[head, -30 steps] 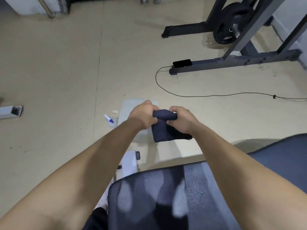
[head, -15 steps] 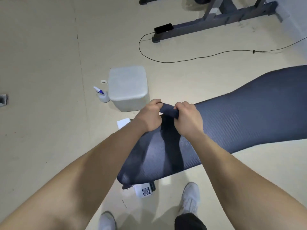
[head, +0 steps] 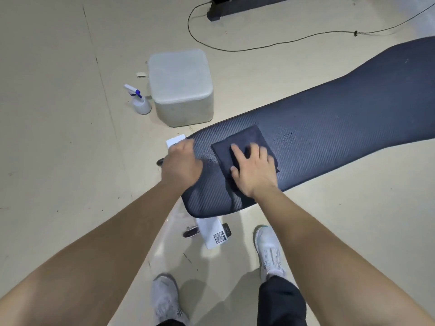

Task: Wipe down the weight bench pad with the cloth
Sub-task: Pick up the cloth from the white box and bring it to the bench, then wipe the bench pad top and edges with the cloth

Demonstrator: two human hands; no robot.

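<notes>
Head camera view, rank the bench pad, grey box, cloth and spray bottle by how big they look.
1. bench pad
2. grey box
3. cloth, partly under the right hand, so close to the box
4. spray bottle

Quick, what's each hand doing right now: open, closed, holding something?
Left hand: blurred at the end of the bench pad; cannot tell open or closed.
Right hand: open, fingers pressing flat on the cloth.

A gym: dark weight bench pad (head: 329, 128); black rack foot (head: 226, 10); bare beige floor (head: 58, 114).
</notes>
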